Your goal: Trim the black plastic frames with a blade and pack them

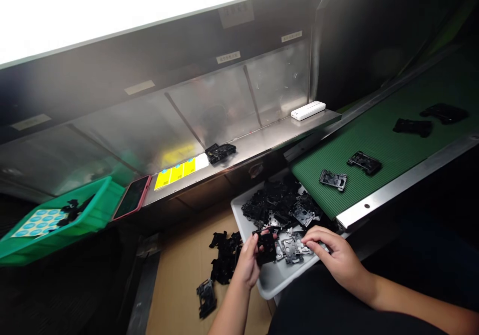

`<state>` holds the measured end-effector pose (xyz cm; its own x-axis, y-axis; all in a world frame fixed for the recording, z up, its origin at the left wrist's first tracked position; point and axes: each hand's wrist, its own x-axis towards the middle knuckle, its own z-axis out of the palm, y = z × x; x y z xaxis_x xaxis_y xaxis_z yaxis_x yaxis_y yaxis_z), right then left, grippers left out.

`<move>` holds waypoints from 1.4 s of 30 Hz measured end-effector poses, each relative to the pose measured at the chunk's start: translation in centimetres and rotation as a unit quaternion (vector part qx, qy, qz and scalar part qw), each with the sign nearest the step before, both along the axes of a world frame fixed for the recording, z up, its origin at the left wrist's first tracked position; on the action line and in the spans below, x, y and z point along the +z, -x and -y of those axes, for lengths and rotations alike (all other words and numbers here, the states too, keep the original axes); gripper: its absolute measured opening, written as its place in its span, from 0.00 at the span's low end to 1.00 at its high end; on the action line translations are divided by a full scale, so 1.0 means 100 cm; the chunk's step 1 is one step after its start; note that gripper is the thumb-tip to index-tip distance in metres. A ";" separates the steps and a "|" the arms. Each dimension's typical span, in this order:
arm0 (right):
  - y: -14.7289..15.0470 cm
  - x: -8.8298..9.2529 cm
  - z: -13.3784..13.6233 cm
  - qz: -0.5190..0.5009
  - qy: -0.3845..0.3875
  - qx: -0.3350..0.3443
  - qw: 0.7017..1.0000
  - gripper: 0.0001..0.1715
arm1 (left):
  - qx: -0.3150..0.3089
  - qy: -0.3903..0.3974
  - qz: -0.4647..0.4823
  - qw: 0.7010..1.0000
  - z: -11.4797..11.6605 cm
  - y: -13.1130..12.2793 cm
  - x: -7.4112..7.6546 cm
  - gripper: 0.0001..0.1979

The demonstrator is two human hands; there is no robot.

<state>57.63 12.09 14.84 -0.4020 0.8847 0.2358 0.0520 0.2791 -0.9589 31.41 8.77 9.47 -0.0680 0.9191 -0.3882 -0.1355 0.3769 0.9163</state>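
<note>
Many black parts (269, 205) in grey tray (279, 275)

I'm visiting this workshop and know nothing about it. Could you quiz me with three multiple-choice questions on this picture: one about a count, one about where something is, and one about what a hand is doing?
1. How many black parts lie on the green belt?
A. Two
B. Three
C. Four

2. Where is the white box?
A. On the green belt
B. On the steel shelf
C. In the green crate

3. What is the left hand doing?
A. Resting on the green belt
B. Holding a black part
C. Holding the phone

Answers:
1. C: four lie spaced along the belt.
2. B: it sits at the shelf's far end.
3. B: its fingers grip the part over the grey tray.
</note>
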 end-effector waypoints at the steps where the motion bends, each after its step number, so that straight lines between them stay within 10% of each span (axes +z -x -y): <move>1: 0.001 0.001 0.000 -0.005 -0.001 0.001 1.000 0.10 | 0.008 0.012 0.049 0.999 0.007 -0.011 0.005 0.35; 8: 0.014 0.006 0.002 -0.036 -0.019 0.039 0.998 0.10 | 0.086 0.055 0.327 0.940 0.029 -0.065 0.042 0.25; 15: 0.030 0.012 0.006 -0.028 -0.026 0.165 0.986 0.09 | 0.175 0.070 0.448 0.874 0.040 -0.081 0.043 0.18; 42: 0.042 0.012 0.015 0.028 -0.052 0.208 0.976 0.10 | 0.166 0.071 0.406 0.896 0.052 -0.079 0.047 0.23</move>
